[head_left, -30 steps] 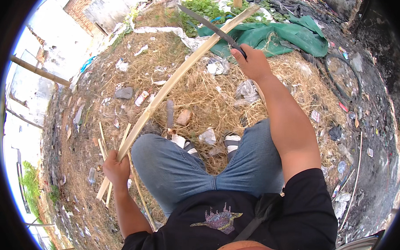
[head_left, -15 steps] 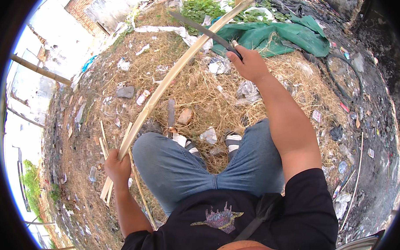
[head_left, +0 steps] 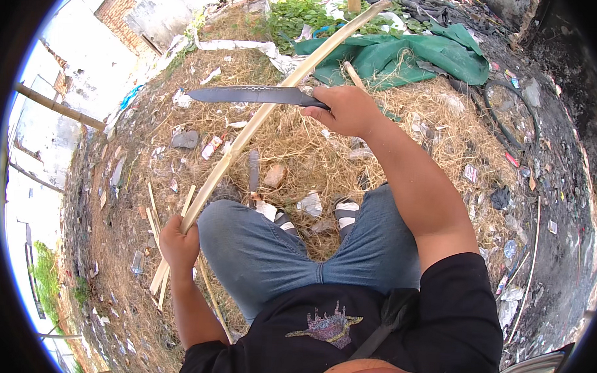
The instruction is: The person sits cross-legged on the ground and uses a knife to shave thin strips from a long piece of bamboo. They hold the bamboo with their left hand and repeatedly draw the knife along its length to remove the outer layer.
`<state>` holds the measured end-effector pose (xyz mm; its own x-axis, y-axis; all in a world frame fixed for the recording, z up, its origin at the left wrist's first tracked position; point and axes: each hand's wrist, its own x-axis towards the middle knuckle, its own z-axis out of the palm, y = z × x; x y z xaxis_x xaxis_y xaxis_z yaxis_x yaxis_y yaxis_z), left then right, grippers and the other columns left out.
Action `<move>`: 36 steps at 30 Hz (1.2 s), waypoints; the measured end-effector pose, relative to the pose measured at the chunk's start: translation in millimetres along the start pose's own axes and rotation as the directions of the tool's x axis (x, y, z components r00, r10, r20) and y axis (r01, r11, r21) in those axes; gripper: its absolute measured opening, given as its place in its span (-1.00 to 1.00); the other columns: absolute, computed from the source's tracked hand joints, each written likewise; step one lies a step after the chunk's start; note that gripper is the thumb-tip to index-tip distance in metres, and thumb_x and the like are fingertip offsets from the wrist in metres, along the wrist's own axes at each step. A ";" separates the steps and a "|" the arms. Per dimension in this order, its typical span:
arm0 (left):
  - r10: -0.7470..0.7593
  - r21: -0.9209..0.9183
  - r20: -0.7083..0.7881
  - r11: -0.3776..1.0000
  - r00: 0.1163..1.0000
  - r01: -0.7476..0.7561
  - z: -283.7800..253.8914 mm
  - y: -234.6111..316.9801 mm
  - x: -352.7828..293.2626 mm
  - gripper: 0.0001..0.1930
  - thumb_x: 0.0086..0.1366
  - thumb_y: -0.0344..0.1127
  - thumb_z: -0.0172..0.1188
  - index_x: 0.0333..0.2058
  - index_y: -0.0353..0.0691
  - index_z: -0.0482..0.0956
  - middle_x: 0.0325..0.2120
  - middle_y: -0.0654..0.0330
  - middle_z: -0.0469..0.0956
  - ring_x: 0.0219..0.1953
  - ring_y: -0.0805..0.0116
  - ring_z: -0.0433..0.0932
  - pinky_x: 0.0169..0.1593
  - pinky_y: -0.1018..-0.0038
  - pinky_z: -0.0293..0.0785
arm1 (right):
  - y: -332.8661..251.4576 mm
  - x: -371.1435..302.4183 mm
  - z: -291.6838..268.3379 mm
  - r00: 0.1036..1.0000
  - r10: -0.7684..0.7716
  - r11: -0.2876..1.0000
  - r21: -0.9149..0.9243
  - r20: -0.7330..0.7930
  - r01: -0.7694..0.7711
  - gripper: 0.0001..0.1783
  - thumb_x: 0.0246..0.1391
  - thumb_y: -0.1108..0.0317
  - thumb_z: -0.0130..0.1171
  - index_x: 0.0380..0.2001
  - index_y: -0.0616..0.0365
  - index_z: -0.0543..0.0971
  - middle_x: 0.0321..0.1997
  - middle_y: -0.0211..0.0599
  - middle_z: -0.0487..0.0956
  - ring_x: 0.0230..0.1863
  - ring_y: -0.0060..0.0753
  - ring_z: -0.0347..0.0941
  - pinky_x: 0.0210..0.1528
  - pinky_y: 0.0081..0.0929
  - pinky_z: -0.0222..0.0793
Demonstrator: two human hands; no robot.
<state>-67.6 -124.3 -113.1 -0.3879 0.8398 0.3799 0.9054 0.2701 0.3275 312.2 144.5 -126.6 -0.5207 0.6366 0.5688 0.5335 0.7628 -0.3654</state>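
My left hand is closed round the lower end of a long pale strip of split bamboo or wood, which slants up and away to the right. In my right hand is the dark handle of a large knife. Its long grey blade points left and lies across the strip's upper half; whether it touches the strip I cannot tell. Several thin pale strips lie beside my left hand. On the ground between my feet and the strip rests a grey blade-like piece.
Dry straw and scattered litter cover the ground. A green tarp lies crumpled at the far right, with a wooden stick before it and a black hose beyond. A brown stone sits near my shoes. One pole juts in at left.
The knife has come down and nearer, its blade turning from a slant to nearly level across the strip. My right hand moved left and toward me; the strip shifted slightly right.
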 end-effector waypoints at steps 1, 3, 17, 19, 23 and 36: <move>0.015 -0.006 -0.005 1.000 1.000 -0.015 -0.8 1.5 -1.4 -0.82 0.13 -0.32 0.27 -0.51 -0.26 0.48 -0.68 0.02 0.44 -0.63 0.07 0.45 -0.47 0.21 0.33 | 7.4 -1.2 -4.2 0.999 -0.038 0.999 0.011 -0.033 0.038 -0.43 0.36 -0.21 0.10 -0.35 0.16 0.55 -0.51 -0.07 0.56 -0.43 0.12 0.51 -0.33 -0.10 0.40; -0.006 -0.028 -0.057 1.000 0.998 0.004 -4.5 0.5 -2.6 -0.83 0.12 -0.33 0.27 -0.51 -0.25 0.48 -0.69 0.03 0.44 -0.63 0.08 0.45 -0.47 0.22 0.34 | 49.2 -8.5 -13.9 0.922 0.376 0.925 0.099 -0.091 -0.368 -0.41 0.36 -0.23 0.08 -0.31 0.16 0.56 -0.49 -0.07 0.57 -0.45 0.08 0.51 -0.34 -0.12 0.39; -0.039 -0.078 0.042 0.996 0.998 0.042 -1.7 16.8 3.1 -0.83 0.19 -0.32 0.28 -0.47 -0.27 0.54 -0.66 0.06 0.47 -0.60 0.21 0.48 -0.45 0.28 0.35 | 18.4 -3.8 -17.8 0.984 0.170 0.981 0.084 0.053 -0.174 -0.46 0.34 -0.22 0.11 -0.29 0.09 0.58 -0.45 -0.09 0.60 -0.35 0.15 0.57 -0.26 0.00 0.44; -0.034 -0.052 0.014 0.998 0.999 0.034 6.8 23.8 12.5 -0.83 0.19 -0.32 0.29 -0.47 -0.27 0.54 -0.66 0.07 0.47 -0.61 0.19 0.47 -0.44 0.28 0.36 | 24.3 -5.2 -13.4 0.972 0.227 0.964 0.125 0.060 -0.233 -0.45 0.35 -0.22 0.09 -0.28 0.11 0.57 -0.45 -0.08 0.60 -0.34 0.17 0.57 -0.26 0.00 0.44; -0.031 -0.093 -0.013 0.995 0.999 0.030 14.1 33.1 18.6 -0.83 0.20 -0.30 0.29 -0.47 -0.26 0.55 -0.68 0.07 0.47 -0.62 0.15 0.46 -0.44 0.26 0.37 | 6.1 -1.6 -1.8 0.980 0.191 0.980 0.043 0.055 -0.193 -0.46 0.33 -0.21 0.11 -0.29 0.11 0.57 -0.45 -0.09 0.60 -0.32 0.14 0.58 -0.25 -0.01 0.44; -0.072 -0.124 -0.028 0.990 0.997 0.068 9.4 47.6 29.1 -0.82 0.22 -0.27 0.29 -0.47 -0.23 0.56 -0.69 0.09 0.49 -0.62 0.17 0.50 -0.46 0.27 0.37 | 2.1 1.2 -3.9 0.989 0.034 0.999 0.046 -0.145 -0.028 -0.51 0.31 -0.10 0.22 -0.39 0.16 0.52 -0.57 -0.10 0.53 -0.49 0.14 0.49 -0.43 -0.08 0.35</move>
<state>-34.1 -82.5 -94.6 -0.4564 0.8049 0.3792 0.8488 0.2659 0.4569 315.3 146.3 -123.8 -0.4000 0.6392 0.6568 0.5167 0.7492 -0.4144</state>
